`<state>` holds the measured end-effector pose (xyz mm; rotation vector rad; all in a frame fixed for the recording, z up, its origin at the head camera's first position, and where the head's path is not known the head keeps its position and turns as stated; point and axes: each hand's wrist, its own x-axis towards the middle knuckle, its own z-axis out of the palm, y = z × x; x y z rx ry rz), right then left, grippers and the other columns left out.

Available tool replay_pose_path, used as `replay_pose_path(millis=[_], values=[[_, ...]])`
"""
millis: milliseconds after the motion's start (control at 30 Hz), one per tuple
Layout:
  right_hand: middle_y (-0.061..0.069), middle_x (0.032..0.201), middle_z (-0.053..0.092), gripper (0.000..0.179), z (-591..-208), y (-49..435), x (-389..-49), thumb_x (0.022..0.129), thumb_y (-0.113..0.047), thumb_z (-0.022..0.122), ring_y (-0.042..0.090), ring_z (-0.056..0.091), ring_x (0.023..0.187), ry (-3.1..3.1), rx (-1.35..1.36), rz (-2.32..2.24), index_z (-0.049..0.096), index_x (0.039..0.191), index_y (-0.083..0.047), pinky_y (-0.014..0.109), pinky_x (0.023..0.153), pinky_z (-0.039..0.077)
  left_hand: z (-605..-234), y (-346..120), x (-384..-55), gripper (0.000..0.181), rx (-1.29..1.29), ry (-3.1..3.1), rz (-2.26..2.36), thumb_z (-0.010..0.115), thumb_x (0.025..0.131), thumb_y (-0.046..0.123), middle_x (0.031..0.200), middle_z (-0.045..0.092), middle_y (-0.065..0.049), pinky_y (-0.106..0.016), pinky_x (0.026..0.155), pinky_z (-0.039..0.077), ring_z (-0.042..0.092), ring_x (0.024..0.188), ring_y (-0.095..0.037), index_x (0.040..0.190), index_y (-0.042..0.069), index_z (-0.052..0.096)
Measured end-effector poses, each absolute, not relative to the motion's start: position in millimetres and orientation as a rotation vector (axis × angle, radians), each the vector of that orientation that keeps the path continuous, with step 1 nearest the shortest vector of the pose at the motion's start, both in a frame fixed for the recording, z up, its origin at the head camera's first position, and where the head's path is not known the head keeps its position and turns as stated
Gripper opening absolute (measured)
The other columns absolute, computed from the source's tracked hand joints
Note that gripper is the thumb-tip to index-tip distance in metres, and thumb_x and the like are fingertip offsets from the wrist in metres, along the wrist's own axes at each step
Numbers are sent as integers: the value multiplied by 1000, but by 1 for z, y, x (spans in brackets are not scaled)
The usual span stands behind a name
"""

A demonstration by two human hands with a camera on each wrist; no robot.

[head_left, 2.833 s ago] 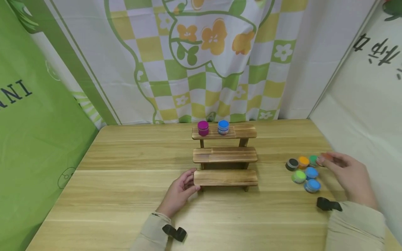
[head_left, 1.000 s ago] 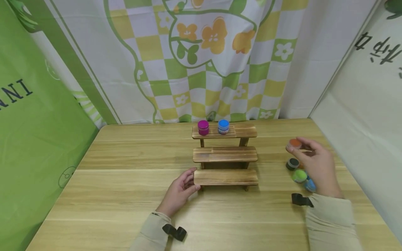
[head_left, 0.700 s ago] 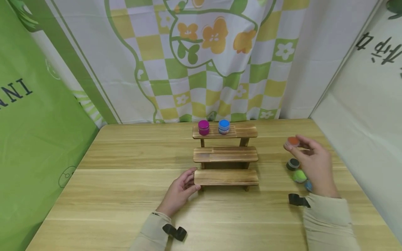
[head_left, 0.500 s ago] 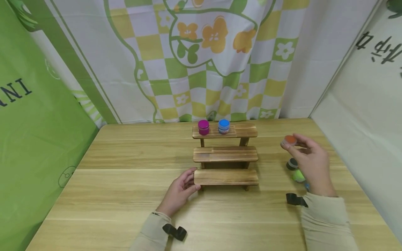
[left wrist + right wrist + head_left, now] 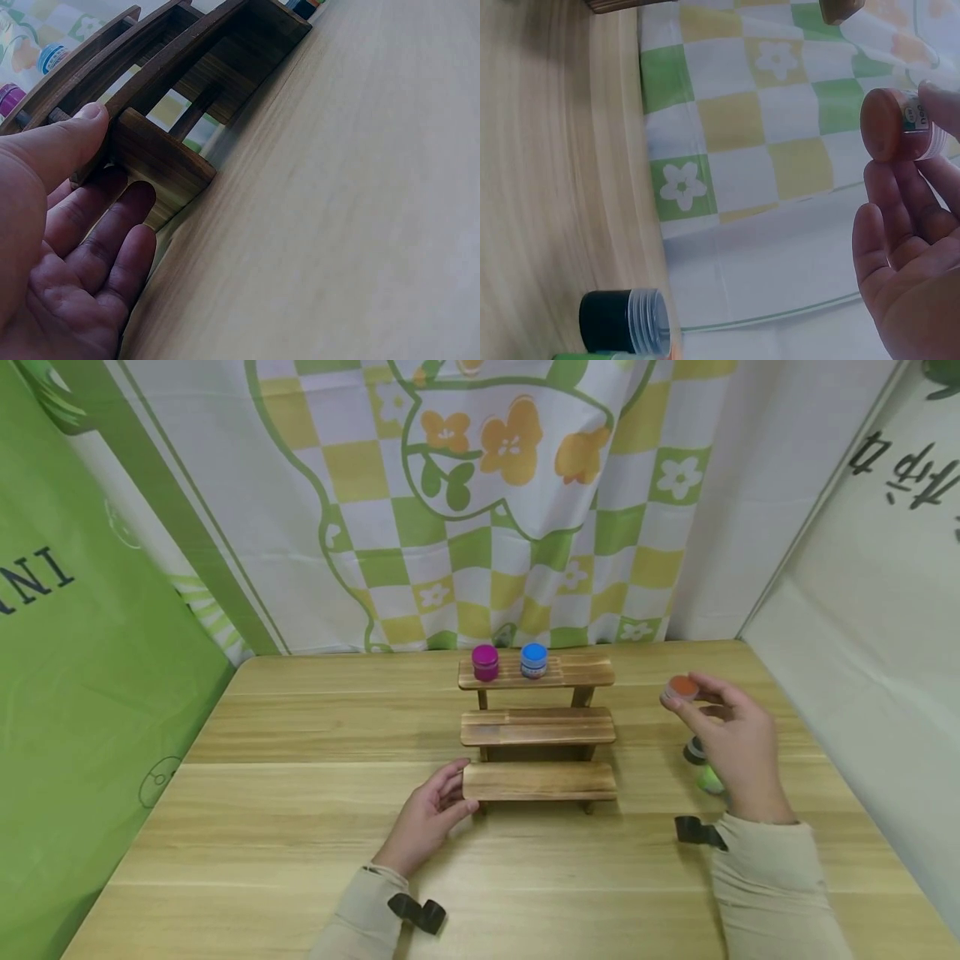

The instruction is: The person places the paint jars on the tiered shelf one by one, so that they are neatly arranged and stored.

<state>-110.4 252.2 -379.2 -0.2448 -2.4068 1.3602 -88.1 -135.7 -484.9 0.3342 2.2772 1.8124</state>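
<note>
My right hand [image 5: 738, 747] pinches a small paint jar [image 5: 681, 688] with an orange-red lid between thumb and fingers, raised over the table right of the wooden three-step display stand [image 5: 540, 781]. The right wrist view shows this jar tipped, its label partly behind the thumb. At the left end of the lowest step, my left hand [image 5: 423, 827] holds the stand, thumb at its front edge and fingers around the end. On the top step stand a purple paint jar [image 5: 485, 662] and a blue paint jar [image 5: 534, 661]. The middle and lowest steps are bare.
Beside the right hand, a black paint jar [image 5: 695, 751] and a light green one [image 5: 709, 780] stand on the table [image 5: 300, 818], with more jars hidden behind that hand. A patterned curtain [image 5: 495, 560] hangs along the back edge, and a white sheet [image 5: 870, 635] borders the right.
My right hand has lifted the orange-red-lidded paint jar from the group on the right and carried it left and towards the back. The left hand has stayed at the stand.
</note>
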Motion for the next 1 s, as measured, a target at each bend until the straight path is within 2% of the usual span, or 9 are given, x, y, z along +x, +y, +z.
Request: replay_pose_path(millis=[133,267,433,633,833,1000], values=[[-9,114,66,61,-375,247,-113,86,-38,81,0,61,93,-2389,-232,1379,62,137,-11,10,70,50,-484,-136,-89,67,339,2280,1811,73,94,27,143,57,-11,-37,107,46,59,124,-24,153,16,42],[-1,121,67,61,-370,241,-117,86,-41,80,2,60,95,-2400,-189,1355,63,137,-14,10,72,49,-484,-137,-89,67,342,2285,1812,73,94,27,142,58,-10,-37,107,46,59,123,-24,152,18,42],[8,123,67,55,-368,232,-123,89,-37,78,5,59,99,-2390,-67,1341,64,134,-10,12,80,48,-485,-138,-90,66,339,2283,1817,73,94,29,142,58,-9,-39,107,46,60,122,-24,152,20,43],[5,119,67,51,-372,223,-125,88,-34,79,3,58,97,-2381,-8,1341,66,131,-10,15,80,47,-488,-137,-90,66,344,2272,1820,73,94,30,142,58,-11,-37,105,48,61,120,-24,151,20,44],[7,118,67,46,-376,218,-126,88,-22,80,0,59,96,-2320,63,1349,67,130,-5,11,80,47,-487,-136,-89,66,340,2265,1813,73,93,32,143,57,-13,-36,104,49,61,120,-24,151,20,44],[10,121,67,47,-376,215,-126,88,-21,80,5,59,97,-2313,65,1361,66,131,-7,12,81,47,-488,-137,-89,67,327,2271,1803,73,93,33,144,56,-12,-36,104,49,60,121,-24,152,20,43]])
